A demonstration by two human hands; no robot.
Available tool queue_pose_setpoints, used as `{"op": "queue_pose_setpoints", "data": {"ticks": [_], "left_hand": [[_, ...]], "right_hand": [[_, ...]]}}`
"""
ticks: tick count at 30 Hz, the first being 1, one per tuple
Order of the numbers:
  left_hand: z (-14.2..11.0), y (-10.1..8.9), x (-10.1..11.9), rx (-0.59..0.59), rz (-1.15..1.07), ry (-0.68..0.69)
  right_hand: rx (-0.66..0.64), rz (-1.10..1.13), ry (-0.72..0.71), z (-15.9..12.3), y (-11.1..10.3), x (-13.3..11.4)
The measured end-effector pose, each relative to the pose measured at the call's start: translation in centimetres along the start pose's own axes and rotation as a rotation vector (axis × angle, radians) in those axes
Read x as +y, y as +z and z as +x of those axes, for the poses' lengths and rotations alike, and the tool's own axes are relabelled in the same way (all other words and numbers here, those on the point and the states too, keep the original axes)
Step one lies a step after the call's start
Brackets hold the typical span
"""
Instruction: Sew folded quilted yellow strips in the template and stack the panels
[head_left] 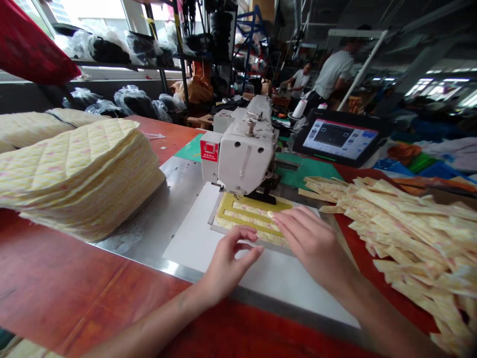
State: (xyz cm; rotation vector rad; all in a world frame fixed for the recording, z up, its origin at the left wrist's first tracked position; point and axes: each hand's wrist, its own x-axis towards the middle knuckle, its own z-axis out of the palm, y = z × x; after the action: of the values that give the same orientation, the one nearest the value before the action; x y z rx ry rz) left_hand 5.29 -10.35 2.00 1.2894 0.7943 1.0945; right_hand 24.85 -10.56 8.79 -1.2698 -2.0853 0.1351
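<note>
A white sewing machine (244, 149) stands on a metal and white plate (194, 238). Under its head lies a yellow slotted template (242, 213) over quilted yellow fabric. My right hand (309, 238) lies flat on the template's near right part, fingers stretched out and together. My left hand (231, 258) rests on the white plate just in front of the template, fingers loosely curved and apart, holding nothing that I can see.
A tall stack of quilted yellow pieces (78, 174) fills the left of the red table (59, 278). A heap of narrow yellow strips (410, 233) lies at right. A touch-screen panel (339, 139) stands behind. Two people work far back.
</note>
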Motion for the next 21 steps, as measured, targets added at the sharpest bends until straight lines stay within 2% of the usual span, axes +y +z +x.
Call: {"op": "queue_pose_setpoints", "data": {"ticks": [2, 5, 7, 9, 15, 21], "left_hand": [[0.3, -1.4, -0.1, -0.013, 0.184, 0.043], [0.4, -3.4, -0.3, -0.015, 0.38, 0.098], [0.5, -4.5, -0.4, 0.002, 0.428, 0.11], [0.6, -5.5, -0.5, 0.028, 0.443, 0.117], [1.0, -6.9, -0.6, 0.059, 0.457, 0.171], [1.2, -7.6, -0.6, 0.016, 0.577, 0.213]], "right_hand": [[-0.13, -0.165, -0.14, 2.4, 2.0, 0.8], [-0.257, -0.313, -0.293, 4.8, 7.0, 2.6], [-0.28, -0.374, -0.351, 5.6, 9.9, 3.8], [-0.28, -0.419, -0.374, 6.0, 11.5, 4.8], [-0.33, -0.416, -0.355, 6.2, 11.7, 5.5], [-0.254, -0.119, -0.167, 4.6, 11.6, 5.4]]}}
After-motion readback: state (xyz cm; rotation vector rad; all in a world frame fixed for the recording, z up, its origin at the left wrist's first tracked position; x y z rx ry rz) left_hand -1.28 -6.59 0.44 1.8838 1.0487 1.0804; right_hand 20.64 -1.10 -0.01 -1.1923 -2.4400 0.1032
